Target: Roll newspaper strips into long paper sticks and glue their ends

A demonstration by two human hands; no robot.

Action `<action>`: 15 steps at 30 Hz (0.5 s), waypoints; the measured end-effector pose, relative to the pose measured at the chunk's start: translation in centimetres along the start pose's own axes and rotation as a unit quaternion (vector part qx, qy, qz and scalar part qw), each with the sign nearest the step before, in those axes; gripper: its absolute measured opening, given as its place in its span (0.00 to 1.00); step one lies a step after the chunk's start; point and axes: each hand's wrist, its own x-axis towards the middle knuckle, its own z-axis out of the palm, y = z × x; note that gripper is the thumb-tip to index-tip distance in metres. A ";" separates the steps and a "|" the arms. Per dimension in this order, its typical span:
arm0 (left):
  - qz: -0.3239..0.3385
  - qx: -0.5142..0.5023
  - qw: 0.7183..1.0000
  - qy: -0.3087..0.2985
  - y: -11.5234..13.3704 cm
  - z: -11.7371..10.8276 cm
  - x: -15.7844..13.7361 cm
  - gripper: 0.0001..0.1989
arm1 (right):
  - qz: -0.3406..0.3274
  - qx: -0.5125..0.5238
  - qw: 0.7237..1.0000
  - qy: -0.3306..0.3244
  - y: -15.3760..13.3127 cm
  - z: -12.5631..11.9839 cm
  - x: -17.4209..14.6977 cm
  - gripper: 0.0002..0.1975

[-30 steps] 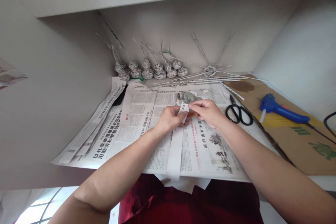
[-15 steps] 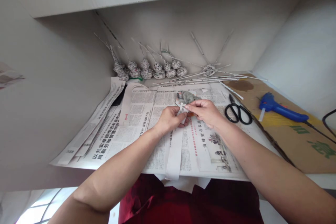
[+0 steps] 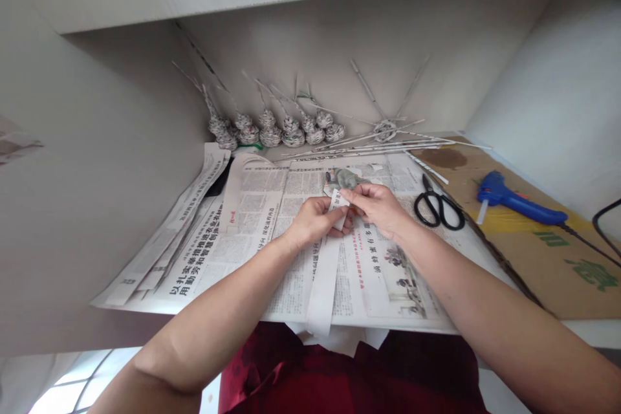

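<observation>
A long strip of newspaper [image 3: 322,291] runs from between my hands down over the table's front edge. My left hand [image 3: 315,218] is closed on its upper end, thumb on top. Pinching the far corner of the same strip, my right hand [image 3: 376,207] has its thumb and forefinger together. The strip's top end shows a few printed characters. Beneath both hands lie printed newspaper sheets [image 3: 264,207]. Just beyond the fingertips is a crumpled grey thing [image 3: 347,178], whose kind I cannot make out. To the right of my right hand lie black-handled scissors [image 3: 440,212].
Several woven paper gourds [image 3: 294,132] line the back wall. Beside them stands a spoked paper weave [image 3: 385,130] near long rolled paper sticks [image 3: 369,150]. A blue glue gun [image 3: 521,202] rests on cardboard [image 3: 548,265] at right. Cut newspaper strips [image 3: 169,233] lie at left.
My right fingers have shifted slightly at the strip's top end, and the end has turned a little. Otherwise little differs.
</observation>
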 end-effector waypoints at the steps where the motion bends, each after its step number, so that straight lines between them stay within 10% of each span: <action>1: -0.005 -0.006 1.000 0.002 0.0 0.0 0.0 0.15 | 0.000 -0.002 1.000 0.003 -0.1 -0.3 0.1 0.20; 15: -0.006 -0.013 1.000 0.000 -0.1 -0.1 0.1 0.14 | -0.013 -0.097 0.995 -0.033 -0.5 -1.0 0.0 0.18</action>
